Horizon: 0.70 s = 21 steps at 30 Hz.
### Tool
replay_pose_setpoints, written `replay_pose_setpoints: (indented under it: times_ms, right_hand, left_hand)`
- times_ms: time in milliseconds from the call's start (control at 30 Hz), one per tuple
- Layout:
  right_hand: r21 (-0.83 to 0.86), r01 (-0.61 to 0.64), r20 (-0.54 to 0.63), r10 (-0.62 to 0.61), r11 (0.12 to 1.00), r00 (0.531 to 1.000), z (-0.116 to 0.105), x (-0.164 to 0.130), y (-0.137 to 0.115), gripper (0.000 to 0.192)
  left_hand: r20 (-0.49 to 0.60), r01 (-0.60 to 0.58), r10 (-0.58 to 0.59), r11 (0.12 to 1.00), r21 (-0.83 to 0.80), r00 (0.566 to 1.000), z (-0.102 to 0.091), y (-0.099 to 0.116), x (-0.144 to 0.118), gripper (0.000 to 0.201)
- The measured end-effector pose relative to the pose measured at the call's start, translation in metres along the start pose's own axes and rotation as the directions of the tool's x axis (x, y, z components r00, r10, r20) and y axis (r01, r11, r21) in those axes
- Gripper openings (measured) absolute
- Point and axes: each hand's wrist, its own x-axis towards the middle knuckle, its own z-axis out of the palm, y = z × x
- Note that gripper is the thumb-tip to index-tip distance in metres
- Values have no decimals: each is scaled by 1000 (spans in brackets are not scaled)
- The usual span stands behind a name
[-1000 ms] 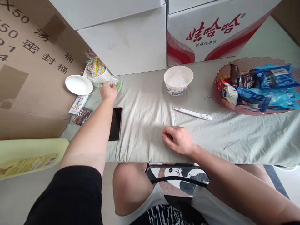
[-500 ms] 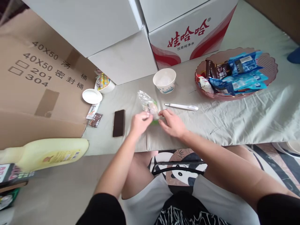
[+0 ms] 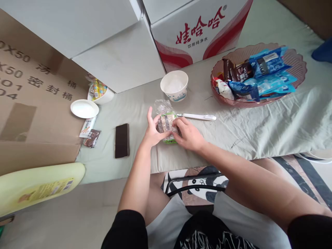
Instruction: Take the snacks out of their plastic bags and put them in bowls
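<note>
A snack packet (image 3: 167,121) in clear wrapping with a green edge rests on the cloth-covered table. My left hand (image 3: 152,133) grips its left side, thumb across the front and one finger raised clear. At the right side, my right hand (image 3: 188,134) is closed on the wrapping, thumb and fingertips close together. Just beyond the packet lies a white pen-like cutter (image 3: 198,117). Behind them stands a white paper bowl (image 3: 178,95) with a pale inside.
A pink scalloped bowl (image 3: 241,103) holds several wrapped snacks at right. On the left are a phone (image 3: 121,140), a white lid (image 3: 84,109), small packets (image 3: 92,138) and a tub of sweets (image 3: 107,97). Boxes (image 3: 116,58) line the back; a yellow bottle (image 3: 44,183) lies lower left.
My left hand has loosened its pinch and spread around the packet's left side. The packet now shows more of its front. My view has shifted, so surrounding things appear displaced.
</note>
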Motion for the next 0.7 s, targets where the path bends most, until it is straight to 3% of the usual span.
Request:
replay_pose_setpoints:
  times_ms: [67, 167, 333, 500, 633, 700]
  right_hand:
    - [-7, -8, -8, 8, 1000, 1000, 1, 0, 0, 19]
    - [32, -50, -50, 51, 998, 997, 4, 1, 1, 26]
    - [87, -94, -169, 108, 992, 980, 3, 3, 7, 62]
    - [-4, -14, -90, 14, 1000, 996, -1, 1, 6, 36]
    - [-70, -28, -88, 22, 997, 996, 2, -1, 3, 29]
    - [-85, -25, -88, 18, 996, 996, 4, -2, 2, 29]
  left_hand:
    - [50, -88, 90, 996, -28, 995, 1, -5, 1, 132]
    - [11, -171, 171, 985, -35, 985, 4, -4, -2, 125]
    - [-40, -234, 233, 972, -21, 972, 20, 15, -19, 88]
    - [-36, -215, 215, 977, 16, 976, 30, 25, -30, 67]
    - [-123, -82, 90, 994, 76, 988, 27, 22, -32, 78]
    - [-101, -15, 32, 986, 165, 994, 23, 24, -31, 69]
